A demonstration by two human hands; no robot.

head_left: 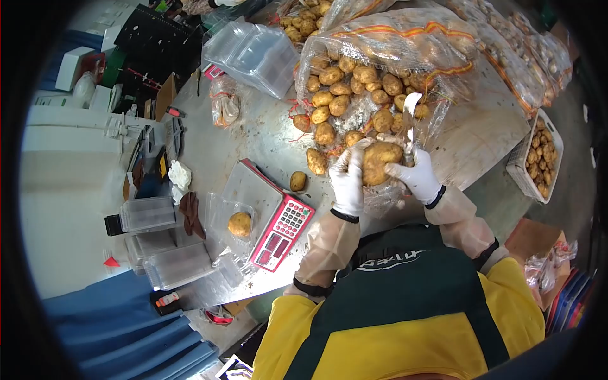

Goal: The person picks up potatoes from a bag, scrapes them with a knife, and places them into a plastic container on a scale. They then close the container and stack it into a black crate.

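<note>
Just right of the frame's centre, the gloved left hand point(348, 183) curls its fingers around the left side of a large potato point(382, 163). Right of that, the gloved right hand point(418, 178) grips a knife point(410, 120), thumb touching the potato.

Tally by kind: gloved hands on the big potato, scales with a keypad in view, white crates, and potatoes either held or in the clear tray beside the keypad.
Gloved hands: 2 (left hand, right hand)
Scale: 1
White crate: 1
Potatoes: 2 (held potato, tray potato)
Total: 6
</note>
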